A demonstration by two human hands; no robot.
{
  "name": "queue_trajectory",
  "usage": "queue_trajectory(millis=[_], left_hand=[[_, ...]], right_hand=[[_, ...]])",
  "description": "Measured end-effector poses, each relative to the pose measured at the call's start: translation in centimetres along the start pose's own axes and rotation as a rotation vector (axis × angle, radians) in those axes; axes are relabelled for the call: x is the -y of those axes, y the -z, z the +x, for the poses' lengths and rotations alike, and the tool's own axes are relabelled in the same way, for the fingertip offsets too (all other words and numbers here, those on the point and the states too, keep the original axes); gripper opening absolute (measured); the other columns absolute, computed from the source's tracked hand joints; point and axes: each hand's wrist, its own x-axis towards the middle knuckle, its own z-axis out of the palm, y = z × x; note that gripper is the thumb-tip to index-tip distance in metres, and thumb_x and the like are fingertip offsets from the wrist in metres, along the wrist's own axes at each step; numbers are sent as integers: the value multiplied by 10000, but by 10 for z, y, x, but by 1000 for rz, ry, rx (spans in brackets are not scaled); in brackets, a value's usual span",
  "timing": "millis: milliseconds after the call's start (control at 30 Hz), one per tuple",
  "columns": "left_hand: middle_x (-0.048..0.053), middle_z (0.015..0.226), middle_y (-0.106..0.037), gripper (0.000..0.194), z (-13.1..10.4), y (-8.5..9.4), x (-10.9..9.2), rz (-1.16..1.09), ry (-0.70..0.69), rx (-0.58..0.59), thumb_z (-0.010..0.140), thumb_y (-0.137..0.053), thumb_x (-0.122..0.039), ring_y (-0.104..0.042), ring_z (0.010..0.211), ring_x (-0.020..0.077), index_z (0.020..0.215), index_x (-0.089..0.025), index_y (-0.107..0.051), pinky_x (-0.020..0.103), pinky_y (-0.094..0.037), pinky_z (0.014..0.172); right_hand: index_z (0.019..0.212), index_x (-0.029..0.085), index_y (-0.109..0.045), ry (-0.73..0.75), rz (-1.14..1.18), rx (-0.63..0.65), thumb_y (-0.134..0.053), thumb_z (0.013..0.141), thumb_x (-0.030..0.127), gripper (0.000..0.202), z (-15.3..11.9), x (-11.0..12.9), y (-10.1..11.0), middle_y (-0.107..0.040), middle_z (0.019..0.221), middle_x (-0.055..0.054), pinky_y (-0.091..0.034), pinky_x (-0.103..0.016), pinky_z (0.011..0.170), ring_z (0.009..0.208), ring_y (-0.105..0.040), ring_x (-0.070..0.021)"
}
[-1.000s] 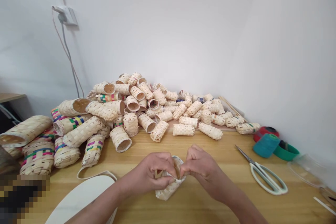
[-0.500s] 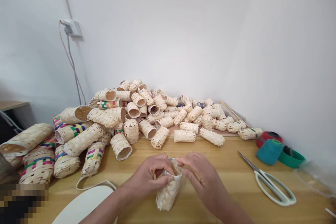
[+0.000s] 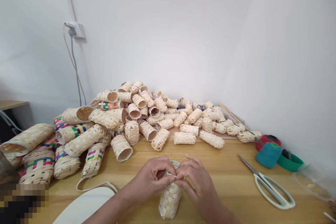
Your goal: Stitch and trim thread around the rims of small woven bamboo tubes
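A small woven cylindrical basket [image 3: 169, 203] of pale strips stands slightly tilted before me, its open rim edged with white-blue thread. My left hand [image 3: 153, 176] pinches that rim between thumb and fingers on its left side. At the rim's right side, my right hand [image 3: 196, 182] has thumb and forefinger pressed together close to the left fingertips. Whatever lies between the right fingers is too small to make out. The fingers hide part of the basket's mouth.
Behind, a heap of woven baskets [image 3: 133, 110] leans toward the wall. Scissors [image 3: 273, 187], a teal thread cone [image 3: 268, 154], a red spool [image 3: 265, 140] and a green bowl [image 3: 290, 162] lie right. A pale rounded board [image 3: 84, 206] sits at lower left.
My right hand has moved in to meet the left fingertips at the rim, its thumb and forefinger now closed. The basket stands a little more upright and slightly lower in view.
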Motion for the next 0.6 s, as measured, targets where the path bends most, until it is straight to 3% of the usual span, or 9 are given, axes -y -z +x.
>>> queue_trajectory(millis=[200,333,500,600], left_hand=[[36,664,-570,213,-2,1,-5,104,-115,-80,838,-578,-292,-463,609,119,745,-125,-674,212,-333,558],[31,648,-580,196,-4,-3,-9,157,-184,-112,846,-573,-250,-476,609,116,715,-132,-658,206,-337,568],[30,650,-589,193,-3,-6,-7,161,-138,-125,847,-574,-254,-477,607,118,718,-138,-659,206,-334,562],[40,665,-593,198,-1,-1,-3,197,-70,-222,850,-564,-257,-486,618,130,734,-136,-670,218,-336,566]], right_hand=[[850,231,-583,143,-29,-159,-449,946,219,166,8,5,3,-690,925,-12,-451,-350,868,938,-600,-167],[788,245,-589,246,-192,-204,-450,947,230,212,9,1,7,-689,973,13,-360,-392,980,1036,-563,-173],[824,253,-599,239,-258,-188,-453,941,199,195,9,5,7,-681,986,15,-302,-414,1033,1042,-564,-165],[798,252,-581,300,-148,-175,-382,972,229,265,10,14,13,-697,906,30,-332,-379,1031,966,-613,-137]])
